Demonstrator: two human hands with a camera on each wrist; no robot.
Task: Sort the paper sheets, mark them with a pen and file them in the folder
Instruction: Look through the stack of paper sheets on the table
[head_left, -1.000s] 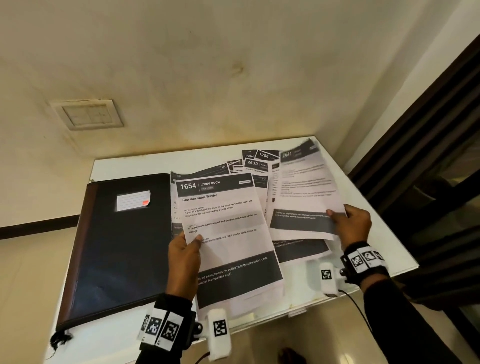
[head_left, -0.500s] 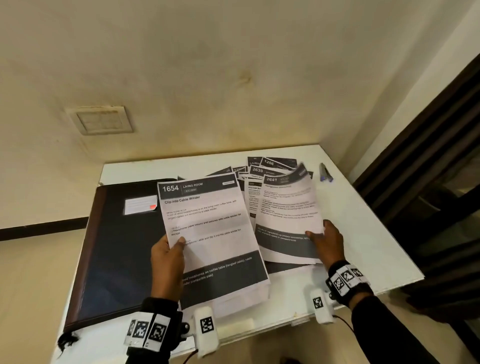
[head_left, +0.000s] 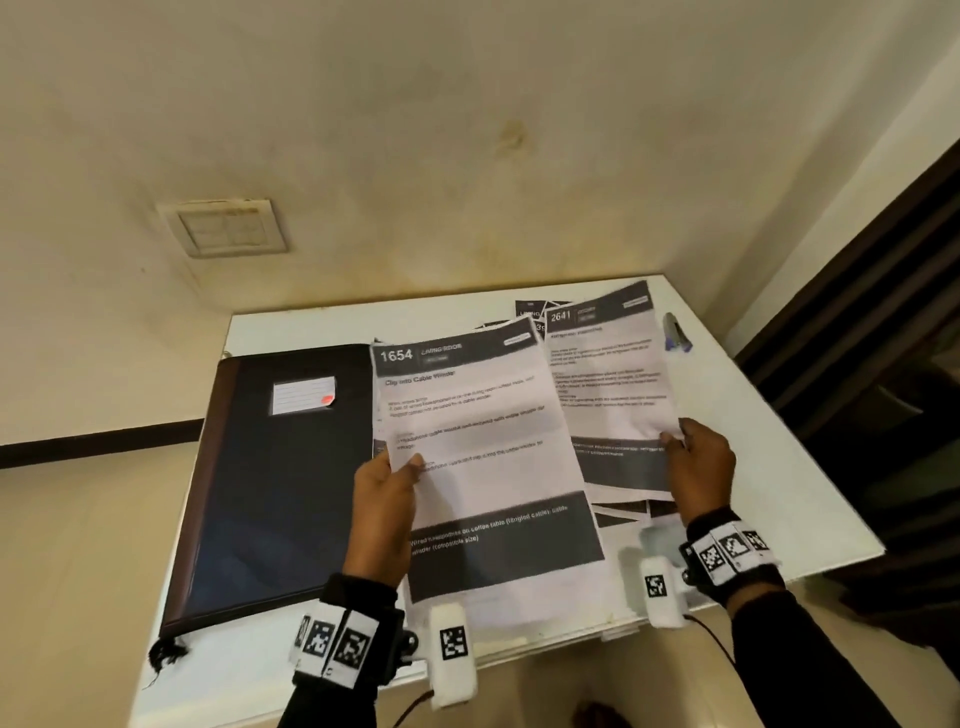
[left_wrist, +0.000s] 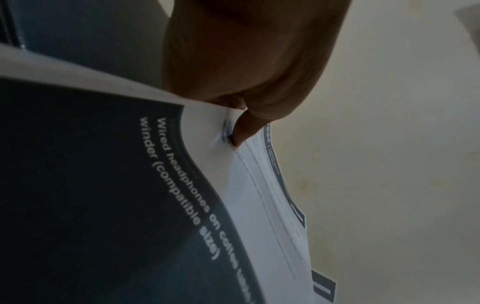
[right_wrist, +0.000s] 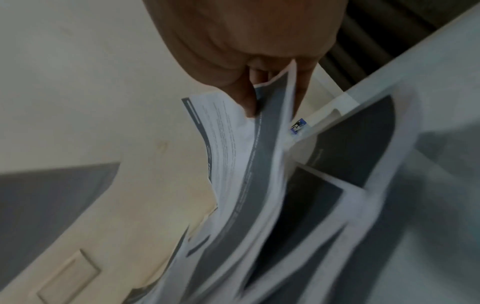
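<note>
**Asker:** Starting from the left, what was in front of you?

**Me:** On the left of the white table (head_left: 322, 327) lay the dark folder (head_left: 270, 483), closed and flat, with a small white label near its top. Its right edge ran under the papers I was holding.

**Asker:** And your hands?

**Me:** My left hand (head_left: 382, 512) held up a stack of sheets (head_left: 483, 467) by its left edge, thumb pressed on the front, the other fingers behind and out of sight. The top page was headed 1654. In my wrist view the thumb pinched the edge and the stack curved away below it. Further right, my right hand (head_left: 701, 467) pinched a second sheet (head_left: 610, 374), headed 2641, by its lower right edge, thumb in front, fingers curled behind. It was raised off the table, just beside the stack, their edges overlapping from where I looked.

**Asker:** Anything left lying down?

**Me:** Yes, more loose sheets (head_left: 623, 506) were spread on the table under and beyond the raised page. At the far right, near the back edge, lay a pen (head_left: 675, 335), well apart from both hands.

**Asker:** So which step was that?

**Me:** Sorting, I'd judge, and early in it: nothing looked marked, and the folder was shut. Next I would have to decide where page 2641 belonged, lay it square on or behind the stack, then gather the rest. Thin paper bends and slides, so the edges wanted careful lining up before I let go.
</note>
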